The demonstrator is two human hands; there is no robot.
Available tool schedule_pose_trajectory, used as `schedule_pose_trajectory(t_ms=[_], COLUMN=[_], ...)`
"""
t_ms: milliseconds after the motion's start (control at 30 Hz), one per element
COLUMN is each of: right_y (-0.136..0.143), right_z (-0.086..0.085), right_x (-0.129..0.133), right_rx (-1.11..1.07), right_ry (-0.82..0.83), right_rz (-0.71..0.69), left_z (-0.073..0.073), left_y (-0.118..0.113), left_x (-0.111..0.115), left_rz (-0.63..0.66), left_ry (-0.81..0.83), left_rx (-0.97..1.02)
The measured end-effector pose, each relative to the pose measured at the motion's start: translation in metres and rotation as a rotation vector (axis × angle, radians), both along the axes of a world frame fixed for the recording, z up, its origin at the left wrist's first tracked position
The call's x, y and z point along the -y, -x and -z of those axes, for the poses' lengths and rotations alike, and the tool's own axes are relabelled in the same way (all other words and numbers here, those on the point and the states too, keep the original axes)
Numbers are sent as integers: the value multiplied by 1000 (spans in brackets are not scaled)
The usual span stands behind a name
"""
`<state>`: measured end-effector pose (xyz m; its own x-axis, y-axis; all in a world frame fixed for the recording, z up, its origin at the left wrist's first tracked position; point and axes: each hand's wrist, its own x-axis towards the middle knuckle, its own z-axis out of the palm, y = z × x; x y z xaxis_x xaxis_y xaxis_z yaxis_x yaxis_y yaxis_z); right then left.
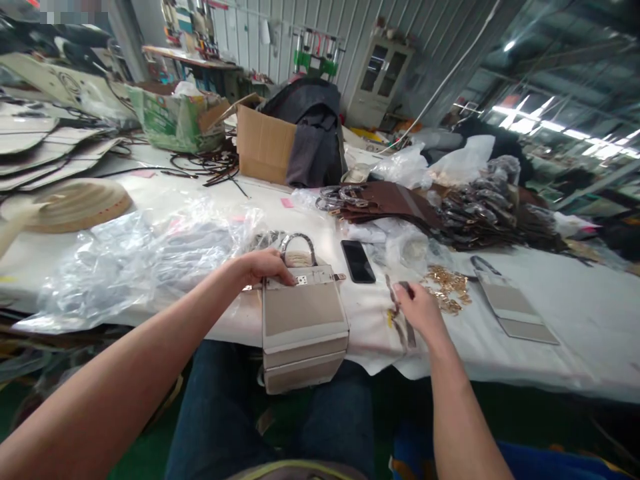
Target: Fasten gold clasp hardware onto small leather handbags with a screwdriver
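Observation:
A small beige and white handbag [304, 327] hangs over the table's near edge above my lap. My left hand [266, 265] grips its top rim, beside the metal clasp and the curved handle [298, 241]. My right hand [419, 308] rests on the white table [575, 320] to the bag's right, fingers pinched on a thin dark strap [406, 328] that lies flat there. A heap of small gold metal fittings [447, 288] sits just beyond that hand.
A black phone [358, 261] lies behind the bag. Crumpled clear plastic [130, 260] covers the left side. A flat beige bag panel [515, 308] lies right. Brown straps and bagged hardware [450, 207], a cardboard box [265, 143] and a dark garment stand farther back.

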<state>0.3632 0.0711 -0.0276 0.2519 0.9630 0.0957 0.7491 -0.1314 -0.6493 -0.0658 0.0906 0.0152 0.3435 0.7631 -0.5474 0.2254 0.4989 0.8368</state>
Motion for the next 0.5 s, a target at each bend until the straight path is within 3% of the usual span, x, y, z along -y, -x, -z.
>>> schedule_pose_trajectory(t_ms=[100,200,367,500], right_y=[14,54,154,217], right_z=[-9,-32,-73,-77], right_x=[20,41,41,19], right_rx=[-536,-826,-1067,-1104], right_ry=[-335,-505,-432,-453], right_rz=[66,-89,-461,-456], left_z=[4,7,8,8], left_y=[0,0,0,-1], left_x=[-1,-2,-2,-1], left_rz=[19,23,-6,6], left_ry=[-15,-14,4,-10], left_rx=[16,47,77,82])
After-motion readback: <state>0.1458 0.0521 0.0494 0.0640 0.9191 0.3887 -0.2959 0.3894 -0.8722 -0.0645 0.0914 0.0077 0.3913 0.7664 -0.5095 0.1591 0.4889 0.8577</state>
